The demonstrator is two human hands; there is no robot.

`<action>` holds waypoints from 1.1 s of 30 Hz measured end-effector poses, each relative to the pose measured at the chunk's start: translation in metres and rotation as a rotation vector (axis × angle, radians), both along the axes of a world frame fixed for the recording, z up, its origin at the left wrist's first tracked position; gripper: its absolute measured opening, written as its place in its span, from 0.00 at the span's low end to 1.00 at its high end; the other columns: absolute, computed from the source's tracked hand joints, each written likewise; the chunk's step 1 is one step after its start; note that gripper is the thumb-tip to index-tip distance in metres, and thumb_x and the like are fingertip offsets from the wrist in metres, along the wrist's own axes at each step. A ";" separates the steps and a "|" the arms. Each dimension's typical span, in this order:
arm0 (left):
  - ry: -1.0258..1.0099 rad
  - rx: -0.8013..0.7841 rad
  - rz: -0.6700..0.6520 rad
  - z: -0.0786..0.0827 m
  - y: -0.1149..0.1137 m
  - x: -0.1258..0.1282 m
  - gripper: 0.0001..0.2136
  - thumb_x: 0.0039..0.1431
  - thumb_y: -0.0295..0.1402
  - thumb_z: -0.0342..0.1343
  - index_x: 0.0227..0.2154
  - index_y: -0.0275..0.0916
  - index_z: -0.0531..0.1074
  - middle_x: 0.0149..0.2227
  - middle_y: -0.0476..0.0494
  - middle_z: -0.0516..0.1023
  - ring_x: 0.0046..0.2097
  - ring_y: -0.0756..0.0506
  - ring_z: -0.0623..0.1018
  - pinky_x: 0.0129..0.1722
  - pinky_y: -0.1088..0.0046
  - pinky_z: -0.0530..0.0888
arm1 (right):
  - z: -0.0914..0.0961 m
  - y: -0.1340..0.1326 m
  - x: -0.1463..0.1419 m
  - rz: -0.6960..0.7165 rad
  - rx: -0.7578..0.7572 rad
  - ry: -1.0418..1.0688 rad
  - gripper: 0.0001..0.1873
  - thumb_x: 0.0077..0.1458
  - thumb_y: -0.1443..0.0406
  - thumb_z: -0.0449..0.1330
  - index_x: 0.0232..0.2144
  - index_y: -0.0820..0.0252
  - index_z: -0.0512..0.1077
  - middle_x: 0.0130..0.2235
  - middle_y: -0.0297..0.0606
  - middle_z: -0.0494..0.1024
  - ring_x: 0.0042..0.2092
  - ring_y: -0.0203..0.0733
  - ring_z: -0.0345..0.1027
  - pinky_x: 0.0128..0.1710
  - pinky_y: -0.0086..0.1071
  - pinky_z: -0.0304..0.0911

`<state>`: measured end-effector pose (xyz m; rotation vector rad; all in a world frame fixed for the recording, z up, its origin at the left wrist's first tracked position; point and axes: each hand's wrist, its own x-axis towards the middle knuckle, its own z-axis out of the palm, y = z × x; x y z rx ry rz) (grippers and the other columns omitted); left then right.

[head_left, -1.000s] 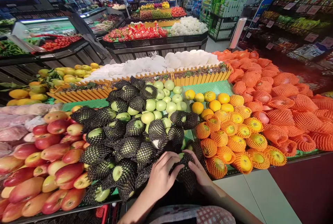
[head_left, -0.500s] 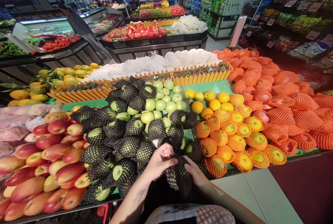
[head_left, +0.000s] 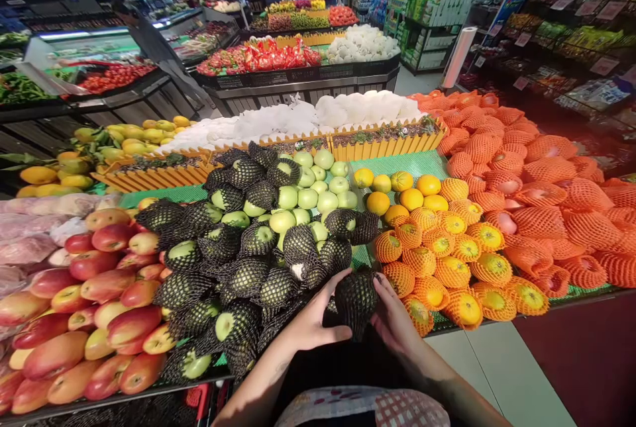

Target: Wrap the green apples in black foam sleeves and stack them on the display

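At the front edge of the fruit display, a green apple in a black foam net (head_left: 356, 298) is held between my two hands. My left hand (head_left: 315, 318) curves around its left side, with the thumb low and the fingers along the far side. On the opposite side my right hand (head_left: 396, 318) presses against the net with its fingers. Dark mesh covers nearly all of the held fruit. Just beyond lie more netted apples (head_left: 278, 288), piled to the left, and bare green apples (head_left: 308, 198) behind them.
Red apples (head_left: 94, 268) fill the left side. Bare oranges (head_left: 410, 199) and oranges in orange nets (head_left: 450, 271) sit right, beside fruit in red-orange nets (head_left: 536, 182). A low yellow fence planter (head_left: 387, 145) crosses behind, before white-wrapped produce (head_left: 298, 119). A person (head_left: 159, 49) stands far left.
My hands have spread apart and shifted slightly right and up. The black net, hanging loose and stretched between my fingers before, now sits rounded between both hands.
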<state>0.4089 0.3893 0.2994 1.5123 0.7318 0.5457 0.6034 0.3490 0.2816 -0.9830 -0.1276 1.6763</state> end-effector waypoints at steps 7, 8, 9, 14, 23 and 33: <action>0.069 0.101 0.006 -0.009 -0.002 0.006 0.43 0.55 0.33 0.64 0.70 0.45 0.48 0.72 0.36 0.55 0.70 0.34 0.59 0.70 0.49 0.55 | -0.001 0.006 0.005 0.000 -0.058 0.028 0.18 0.45 0.56 0.74 0.38 0.54 0.79 0.42 0.34 0.84 0.45 0.46 0.75 0.45 0.37 0.68; 0.085 0.105 0.017 -0.009 -0.002 0.008 0.43 0.54 0.32 0.65 0.70 0.45 0.48 0.71 0.36 0.55 0.70 0.34 0.59 0.70 0.49 0.54 | 0.000 0.006 0.004 -0.002 -0.060 0.014 0.18 0.45 0.56 0.75 0.38 0.54 0.80 0.41 0.35 0.84 0.44 0.47 0.75 0.45 0.38 0.68; 0.098 0.112 0.017 -0.008 -0.003 0.010 0.44 0.53 0.31 0.66 0.70 0.45 0.49 0.71 0.36 0.56 0.71 0.34 0.58 0.70 0.48 0.53 | 0.000 0.006 0.004 -0.009 -0.058 -0.006 0.19 0.44 0.55 0.75 0.38 0.54 0.80 0.41 0.35 0.84 0.44 0.47 0.75 0.45 0.38 0.68; 0.113 0.118 -0.063 -0.007 -0.004 0.015 0.57 0.40 0.32 0.73 0.71 0.43 0.44 0.72 0.31 0.52 0.71 0.29 0.56 0.70 0.45 0.52 | -0.003 0.005 0.000 -0.083 0.022 -0.164 0.16 0.43 0.54 0.75 0.32 0.55 0.80 0.33 0.33 0.82 0.37 0.44 0.72 0.41 0.37 0.65; 0.017 0.048 0.014 -0.023 -0.013 0.012 0.46 0.38 0.28 0.68 0.64 0.41 0.57 0.62 0.34 0.68 0.61 0.30 0.70 0.63 0.50 0.65 | 0.007 0.012 0.007 -0.028 0.058 -0.325 0.16 0.41 0.54 0.75 0.26 0.57 0.79 0.27 0.31 0.75 0.30 0.39 0.64 0.33 0.33 0.57; 0.082 0.125 0.037 -0.008 -0.014 0.015 0.54 0.29 0.24 0.67 0.65 0.45 0.52 0.55 0.37 0.73 0.57 0.31 0.73 0.59 0.51 0.68 | 0.025 0.021 0.015 0.193 0.285 -0.574 0.12 0.41 0.59 0.76 0.28 0.55 0.81 0.27 0.32 0.78 0.31 0.40 0.67 0.35 0.35 0.60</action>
